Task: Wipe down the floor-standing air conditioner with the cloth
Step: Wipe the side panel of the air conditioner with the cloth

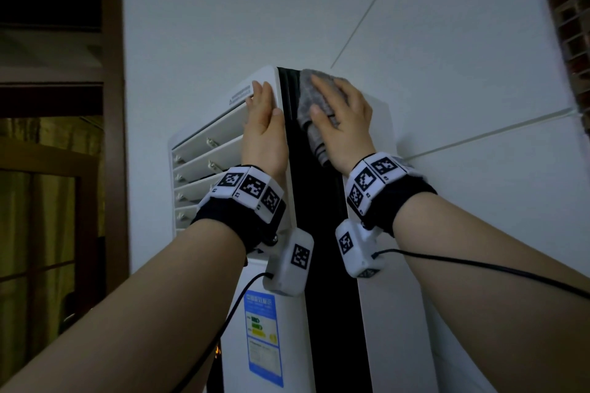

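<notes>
The tall white air conditioner (396, 313) stands in a corner, with a black vertical strip down its front edge and louvred vents on its left face. My left hand (265, 128) lies flat with straight fingers against the upper left face, beside the vents. My right hand (343, 120) presses the grey cloth (308, 96) flat against the upper right side, near the top edge. The cloth hangs down in a bunch below my palm.
A dark wooden door frame (113, 105) with glass panes stands to the left. White walls (463, 73) close in behind and to the right of the unit. A blue energy label (263, 338) sits on the lower left face. Cables trail from both wrist bands.
</notes>
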`<state>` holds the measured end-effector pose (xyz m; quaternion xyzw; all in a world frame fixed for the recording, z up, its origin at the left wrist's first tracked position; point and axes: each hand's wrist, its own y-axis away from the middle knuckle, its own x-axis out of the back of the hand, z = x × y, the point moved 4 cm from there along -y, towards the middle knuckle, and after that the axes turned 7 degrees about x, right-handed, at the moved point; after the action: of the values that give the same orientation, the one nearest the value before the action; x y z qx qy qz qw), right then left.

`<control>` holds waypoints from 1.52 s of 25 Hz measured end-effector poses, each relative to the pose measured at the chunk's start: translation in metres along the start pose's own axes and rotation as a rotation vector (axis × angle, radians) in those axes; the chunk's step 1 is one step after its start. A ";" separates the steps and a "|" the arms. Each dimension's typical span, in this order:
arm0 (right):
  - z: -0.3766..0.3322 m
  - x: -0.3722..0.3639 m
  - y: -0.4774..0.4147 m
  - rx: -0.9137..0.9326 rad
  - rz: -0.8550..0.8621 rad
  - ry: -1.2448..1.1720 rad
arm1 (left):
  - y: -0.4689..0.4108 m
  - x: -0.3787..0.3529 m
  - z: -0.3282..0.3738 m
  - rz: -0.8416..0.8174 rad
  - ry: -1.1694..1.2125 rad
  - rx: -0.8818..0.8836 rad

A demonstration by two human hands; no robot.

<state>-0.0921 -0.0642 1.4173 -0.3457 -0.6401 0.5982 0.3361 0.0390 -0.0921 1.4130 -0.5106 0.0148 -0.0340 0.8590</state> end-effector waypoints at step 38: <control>0.070 0.016 -0.011 -0.222 0.065 -0.254 | -0.011 -0.054 0.034 0.300 -1.145 -0.160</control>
<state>-0.1600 -0.0882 1.4246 -0.3228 -0.7281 0.5733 0.1927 -0.0129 -0.0637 1.4385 -0.5031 -0.3760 0.3694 0.6848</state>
